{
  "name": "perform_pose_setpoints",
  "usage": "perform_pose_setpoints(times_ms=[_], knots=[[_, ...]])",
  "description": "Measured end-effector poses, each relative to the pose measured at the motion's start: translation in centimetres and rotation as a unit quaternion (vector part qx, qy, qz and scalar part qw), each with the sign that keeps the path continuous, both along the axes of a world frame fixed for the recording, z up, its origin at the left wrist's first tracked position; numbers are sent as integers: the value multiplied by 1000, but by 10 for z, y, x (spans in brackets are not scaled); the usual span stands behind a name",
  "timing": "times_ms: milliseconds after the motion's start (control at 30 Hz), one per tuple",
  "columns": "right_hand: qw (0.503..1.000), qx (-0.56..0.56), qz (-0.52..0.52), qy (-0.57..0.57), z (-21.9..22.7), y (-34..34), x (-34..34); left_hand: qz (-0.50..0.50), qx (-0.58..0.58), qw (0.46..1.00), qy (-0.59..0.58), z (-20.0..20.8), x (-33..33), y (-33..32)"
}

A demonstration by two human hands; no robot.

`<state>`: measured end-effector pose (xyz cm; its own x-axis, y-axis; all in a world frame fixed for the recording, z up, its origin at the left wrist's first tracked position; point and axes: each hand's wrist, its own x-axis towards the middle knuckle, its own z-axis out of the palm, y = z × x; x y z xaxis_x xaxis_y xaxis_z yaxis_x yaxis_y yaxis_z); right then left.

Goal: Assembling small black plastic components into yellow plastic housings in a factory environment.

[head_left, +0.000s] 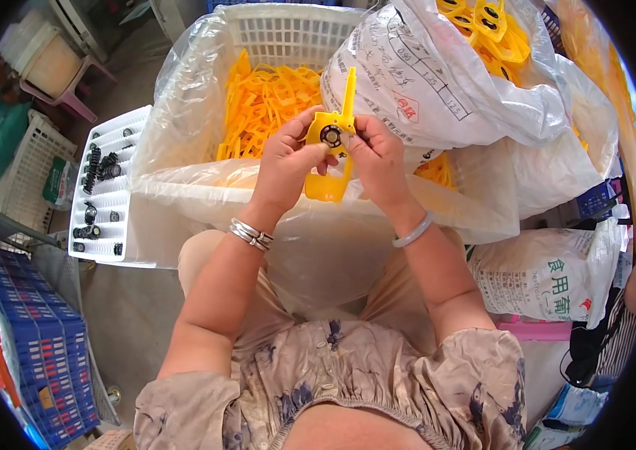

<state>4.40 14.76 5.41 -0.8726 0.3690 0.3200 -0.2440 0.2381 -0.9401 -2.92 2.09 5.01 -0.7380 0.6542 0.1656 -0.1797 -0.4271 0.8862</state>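
Both hands hold a yellow plastic part [323, 187] upright over the near edge of a lined crate. The part has a long narrow tip pointing away from me and a wider body, with a black ring [330, 135] sitting in its middle. My left hand [288, 161] grips the left side, its thumb against the lower edge of the ring. On the right side, my right hand [379, 156] pinches the part with its thumb close to the ring. Beyond the hands, loose orange-yellow plastic parts [273, 97] fill part of the crate.
A white ribbed tray [112, 187] with black ring-shaped pieces [93, 169] stands at the left. White woven sacks [408, 82] lie over the crate [288, 34] at right, one holding yellow parts with black rings [490, 22]. Blue crates [37, 345] stand lower left.
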Motion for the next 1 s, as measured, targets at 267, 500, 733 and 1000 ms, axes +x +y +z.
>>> perform_pose_setpoints(times_ms=[267,500,733,1000], knots=[[999,-45,11,-20,21,-1,4,40,-55,995,69,8,-1,6],[999,37,-10,12,-11,-2,0,104,-75,984,126,-4,7,0],[975,153,-72,142,11,1,16,61,65,991,97,13,3,-10],[838,326,-341,273,180,93,14,201,74,975,-64,16,-53,-46]])
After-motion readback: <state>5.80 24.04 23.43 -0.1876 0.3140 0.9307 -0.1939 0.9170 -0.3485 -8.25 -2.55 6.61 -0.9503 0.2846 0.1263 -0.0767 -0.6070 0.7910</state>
